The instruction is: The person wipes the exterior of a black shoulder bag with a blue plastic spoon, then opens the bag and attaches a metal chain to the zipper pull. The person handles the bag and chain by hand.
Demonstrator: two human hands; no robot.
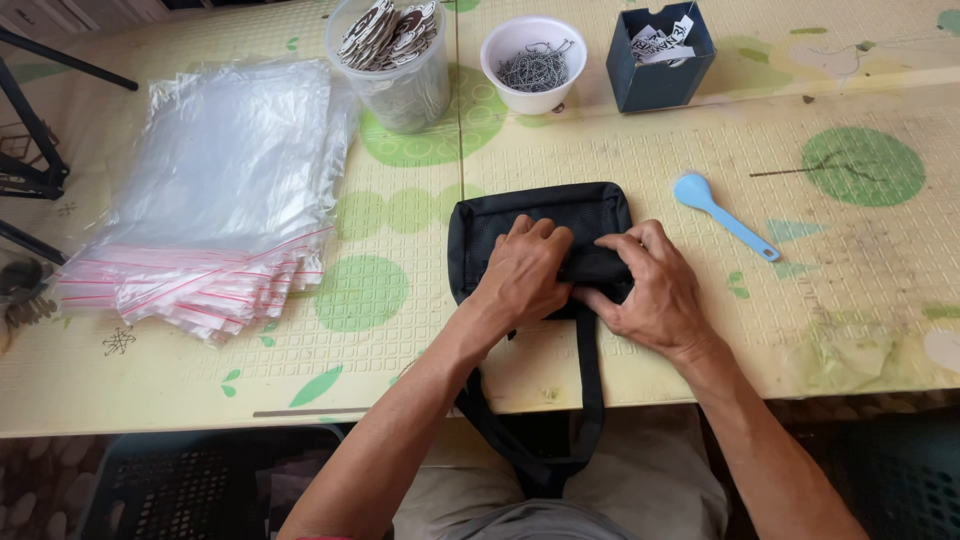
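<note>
A small black fabric bag (540, 212) lies flat on the table near its front edge, and its black strap (590, 400) hangs off the edge toward my lap. My left hand (522, 272) presses on the bag's lower middle with its fingers curled over a fold of the fabric. Just to its right, my right hand (655, 288) pinches the same folded edge. The two hands touch, and they hide the bag's lower part.
A stack of clear zip bags (220, 190) fills the left side. At the back stand a clear tub of tags (392, 60), a white bowl of metal chains (533, 62) and a dark blue box of paper slips (660, 55). A light blue spoon (722, 213) lies to the right.
</note>
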